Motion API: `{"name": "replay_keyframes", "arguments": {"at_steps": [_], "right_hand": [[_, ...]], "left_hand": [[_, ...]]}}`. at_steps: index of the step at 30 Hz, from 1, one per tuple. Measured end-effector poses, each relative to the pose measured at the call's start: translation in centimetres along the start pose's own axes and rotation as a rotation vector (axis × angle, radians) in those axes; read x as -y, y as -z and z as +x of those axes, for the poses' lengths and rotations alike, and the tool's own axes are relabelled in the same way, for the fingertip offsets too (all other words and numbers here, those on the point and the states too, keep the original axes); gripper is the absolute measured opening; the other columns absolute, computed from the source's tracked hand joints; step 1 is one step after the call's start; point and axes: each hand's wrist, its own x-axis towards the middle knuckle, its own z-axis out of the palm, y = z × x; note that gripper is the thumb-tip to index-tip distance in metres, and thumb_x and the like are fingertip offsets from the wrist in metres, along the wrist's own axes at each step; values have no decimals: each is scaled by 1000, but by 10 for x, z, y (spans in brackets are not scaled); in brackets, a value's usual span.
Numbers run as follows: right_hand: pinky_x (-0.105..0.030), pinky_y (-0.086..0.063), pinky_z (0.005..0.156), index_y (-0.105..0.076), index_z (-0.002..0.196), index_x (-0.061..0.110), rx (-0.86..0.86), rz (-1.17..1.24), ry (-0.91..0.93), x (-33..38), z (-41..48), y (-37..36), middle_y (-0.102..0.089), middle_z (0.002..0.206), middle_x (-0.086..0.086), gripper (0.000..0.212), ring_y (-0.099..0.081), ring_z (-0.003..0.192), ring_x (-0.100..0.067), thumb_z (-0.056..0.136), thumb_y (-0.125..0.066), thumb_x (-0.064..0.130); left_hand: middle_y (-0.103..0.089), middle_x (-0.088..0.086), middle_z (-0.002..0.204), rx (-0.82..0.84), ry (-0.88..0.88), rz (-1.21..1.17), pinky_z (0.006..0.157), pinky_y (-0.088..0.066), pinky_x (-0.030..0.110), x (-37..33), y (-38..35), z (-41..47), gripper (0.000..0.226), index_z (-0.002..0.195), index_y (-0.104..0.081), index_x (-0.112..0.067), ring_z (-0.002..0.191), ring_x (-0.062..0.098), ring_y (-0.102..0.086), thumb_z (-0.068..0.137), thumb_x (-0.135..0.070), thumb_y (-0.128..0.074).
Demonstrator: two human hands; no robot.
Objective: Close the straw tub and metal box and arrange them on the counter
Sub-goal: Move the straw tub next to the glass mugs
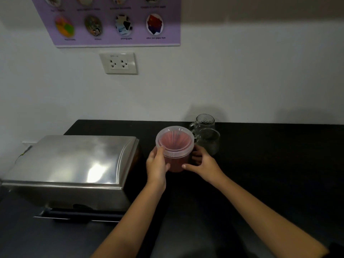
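Observation:
A clear plastic straw tub (175, 146), filled with reddish straws and with its clear lid on top, stands on the black counter (270, 155). My left hand (157, 165) grips its left side, thumb up at the lid's rim. My right hand (202, 162) holds its right side, fingers wrapped behind it. A large shiny metal box (74, 168) sits to the left of the tub, its curved lid down.
Two clear glass mugs (206, 133) stand just behind and right of the tub, close to my right hand. A white wall with a power socket (119, 63) and a purple poster (111, 21) rises behind the counter.

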Motion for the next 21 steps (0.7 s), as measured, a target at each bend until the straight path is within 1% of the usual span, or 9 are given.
{"name": "replay_keyframes", "arguments": {"at_steps": [3,6,7,8,10,13,15,17,21], "right_hand": [[-29,-43,97,-38,136,14,-41,30,-18,-7,-6,17,-50,132,-13,72,-52,119,-22,75,-73,18],[-22,-42,91,-50,127,10,-105,-25,-4,-13,-14,39,-56,124,-11,51,-54,113,-17,79,-68,17],[-22,-41,91,-51,125,11,-139,-76,-1,-17,-15,46,-57,123,-9,48,-54,111,-15,80,-67,18],[-24,-41,93,-52,125,12,-168,-144,-5,-22,-16,54,-56,125,-8,47,-53,113,-15,81,-66,21],[-31,-41,100,-48,129,15,-180,-317,-58,-32,-15,69,-50,132,-7,50,-49,121,-18,83,-63,27],[-41,-32,110,-36,139,18,-96,-531,-195,-52,-10,86,-32,148,-7,63,-33,136,-24,84,-60,37],[-44,-19,116,-27,144,18,-36,-634,-242,-63,-8,92,-18,155,-7,72,-15,143,-26,84,-57,45],[-45,-8,117,-22,145,19,14,-720,-253,-70,-6,93,-9,157,-6,76,-4,145,-26,84,-52,52],[-45,-3,117,-17,146,19,42,-756,-261,-74,-2,94,-4,158,-5,79,2,145,-24,84,-48,56]], "left_hand": [[-56,3,125,-14,-13,-11,92,-43,35,1,-6,7,42,133,-46,-15,105,12,-52,93,-24,-48],[-55,0,121,-23,-34,-26,87,-41,31,5,-9,13,41,135,-44,-16,93,6,-53,95,-25,-43],[-55,0,122,-11,-47,-25,89,-41,31,8,-8,14,41,135,-44,-16,96,6,-54,95,-25,-42],[-55,1,126,6,-69,-17,93,-40,30,11,-7,14,41,135,-45,-16,105,9,-54,95,-25,-42],[-52,4,134,32,-115,30,99,-37,29,20,-3,15,43,135,-45,-17,123,16,-47,92,-22,-46],[-43,7,144,30,-144,151,108,-34,36,30,-2,19,58,140,-36,-20,132,20,-40,86,-16,-57],[-35,6,148,35,-164,286,111,-32,42,34,-4,21,73,143,-27,-23,136,22,-35,81,-13,-64],[-32,6,149,51,-200,368,111,-32,46,37,-7,24,85,144,-23,-24,136,24,-33,75,-13,-72],[-38,7,144,22,-274,408,110,-34,48,43,-12,36,92,142,-26,-20,134,24,-37,67,-13,-78]]}}
